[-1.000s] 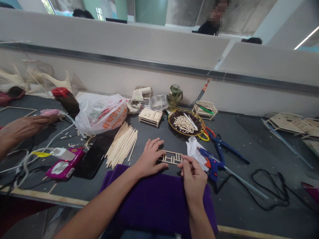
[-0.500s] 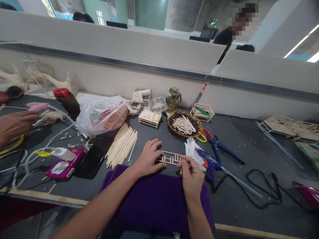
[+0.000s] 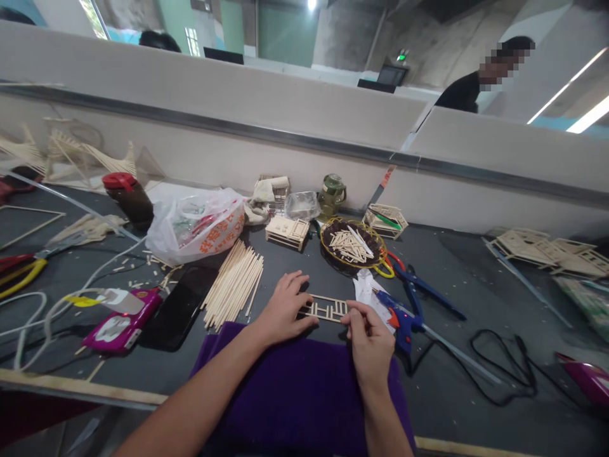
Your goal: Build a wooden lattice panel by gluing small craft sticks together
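A small lattice frame of thin wooden sticks (image 3: 328,310) lies low at the table's front, just beyond a folded purple cloth (image 3: 290,393). My left hand (image 3: 284,310) grips its left end between thumb and forefinger, the other fingers stretched forward. At the right end, my right hand (image 3: 370,339) is pinched closed on the frame's edge; whether a tiny piece is also between those fingertips is hidden. A bundle of wooden sticks (image 3: 233,285) lies left of my left hand. Right of my right hand is a blue glue gun (image 3: 403,322) beside crumpled white paper (image 3: 366,285).
Behind the frame are a basket of short sticks (image 3: 352,244), a small wooden model (image 3: 287,232) and a green bottle (image 3: 332,193). To the left lie a phone (image 3: 178,308), a magenta power strip (image 3: 124,320) and a plastic bag (image 3: 195,222). A black cable (image 3: 504,400) loops at right.
The other person's hand at the far left has gone from view. The person beyond the partition has moved right. My hands stay at the frame with only a slight shift.
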The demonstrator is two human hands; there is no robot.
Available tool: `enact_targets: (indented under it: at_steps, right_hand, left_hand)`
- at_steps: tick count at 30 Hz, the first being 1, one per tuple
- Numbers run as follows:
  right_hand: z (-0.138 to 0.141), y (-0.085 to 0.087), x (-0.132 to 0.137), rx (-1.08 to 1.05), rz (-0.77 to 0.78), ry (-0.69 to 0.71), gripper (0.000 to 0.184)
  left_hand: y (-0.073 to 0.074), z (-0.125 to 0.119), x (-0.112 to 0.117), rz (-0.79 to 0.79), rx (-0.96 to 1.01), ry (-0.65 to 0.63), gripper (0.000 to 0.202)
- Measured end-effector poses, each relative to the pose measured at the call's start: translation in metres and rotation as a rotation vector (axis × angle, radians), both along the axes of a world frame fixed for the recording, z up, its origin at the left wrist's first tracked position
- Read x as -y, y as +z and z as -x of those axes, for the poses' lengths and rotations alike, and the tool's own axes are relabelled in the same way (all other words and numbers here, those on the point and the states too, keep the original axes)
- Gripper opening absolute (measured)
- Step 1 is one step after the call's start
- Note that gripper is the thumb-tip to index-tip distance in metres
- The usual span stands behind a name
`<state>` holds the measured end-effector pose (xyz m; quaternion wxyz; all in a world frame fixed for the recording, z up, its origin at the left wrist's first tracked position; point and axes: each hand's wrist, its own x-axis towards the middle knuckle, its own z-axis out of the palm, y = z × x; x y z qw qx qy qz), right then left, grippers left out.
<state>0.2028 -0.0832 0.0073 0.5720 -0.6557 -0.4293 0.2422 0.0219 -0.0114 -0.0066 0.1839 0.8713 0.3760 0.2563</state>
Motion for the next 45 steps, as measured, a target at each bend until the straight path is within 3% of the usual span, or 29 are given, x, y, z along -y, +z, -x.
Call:
enact_targets:
  at_steps: [3, 6, 10, 13, 19, 24, 28, 34, 39, 42, 45]
  right_hand:
    - [-0.014, 0.01, -0.008, 0.061, 0.019, 0.03, 0.034]
    - [-0.042, 0.03, -0.028, 0.264, 0.038, 0.054, 0.036]
    - [-0.086, 0.061, -0.075, 0.669, 0.057, 0.033, 0.029]
    - [-0.106, 0.072, -0.118, 0.914, 0.265, 0.053, 0.022]
    - [-0.111, 0.053, -0.183, 1.015, 0.431, 0.188, 0.014]
    - [-0.105, 0.035, -0.208, 1.014, 0.517, 0.217, 0.011]
    - [-0.104, 0.03, -0.218, 0.984, 0.538, 0.243, 0.009]
    - [-0.105, 0.053, -0.208, 0.873, 0.368, 0.427, 0.024]
    - [-0.075, 0.074, -0.152, 0.76, 0.195, 0.64, 0.024]
    - [-0.052, 0.063, -0.11, 0.773, 0.12, 0.729, 0.019]
    - [-0.035, 0.039, -0.081, 0.9, 0.128, 0.712, 0.019]
  left_hand:
    - [0.001, 0.001, 0.0, 0.006, -0.004, -0.003, 0.035]
    - [0.001, 0.002, 0.0, -0.005, 0.014, 0.006, 0.036]
    - [0.003, 0.001, -0.002, -0.042, 0.088, 0.059, 0.029]
    - [0.004, 0.001, -0.004, -0.059, 0.169, 0.147, 0.019]
    - [0.003, 0.003, -0.008, -0.061, 0.249, 0.238, 0.019]
    - [0.004, 0.002, -0.007, -0.049, 0.253, 0.229, 0.018]
    - [0.004, 0.001, -0.008, -0.044, 0.263, 0.23, 0.018]
    - [0.003, 0.002, -0.01, -0.015, 0.295, 0.253, 0.019]
    - [0.001, 0.002, -0.012, 0.028, 0.314, 0.268, 0.018]
    - [-0.001, 0.001, -0.013, 0.043, 0.308, 0.279, 0.016]
    - [-0.003, 0.001, -0.013, 0.058, 0.284, 0.271, 0.016]
